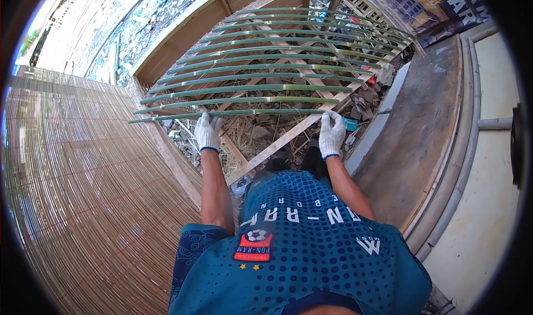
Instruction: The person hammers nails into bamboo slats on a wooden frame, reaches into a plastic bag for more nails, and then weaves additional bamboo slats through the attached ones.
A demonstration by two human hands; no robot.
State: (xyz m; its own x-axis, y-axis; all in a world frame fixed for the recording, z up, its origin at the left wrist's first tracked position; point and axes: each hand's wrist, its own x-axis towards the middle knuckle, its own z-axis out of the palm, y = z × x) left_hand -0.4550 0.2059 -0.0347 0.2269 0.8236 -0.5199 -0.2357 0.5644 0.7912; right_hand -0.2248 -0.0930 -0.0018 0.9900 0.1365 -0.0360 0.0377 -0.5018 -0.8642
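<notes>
My left hand (207,131), in a white knitted glove with a blue cuff, is closed on the nearest green bamboo strip (272,112) left of its middle. At the strip's right end, my right hand (332,133), gloved the same way, pinches it between thumb and fingers. This strip spans the wooden frame, its left end jutting past the left beam (166,156). Beyond it, several similar green strips (239,88) lie in spaced, roughly parallel rows across the frame. Under my hands runs a slanting wooden slat (277,144). My fingertips are partly hidden.
A mat of thin slats (83,176) covers the left side. On the right stand a brown board (416,131) and bamboo poles (472,115). Rubble and straw (261,131) lie below the frame. A wooden panel (189,34) rises behind, with a printed banner (444,6) at upper right.
</notes>
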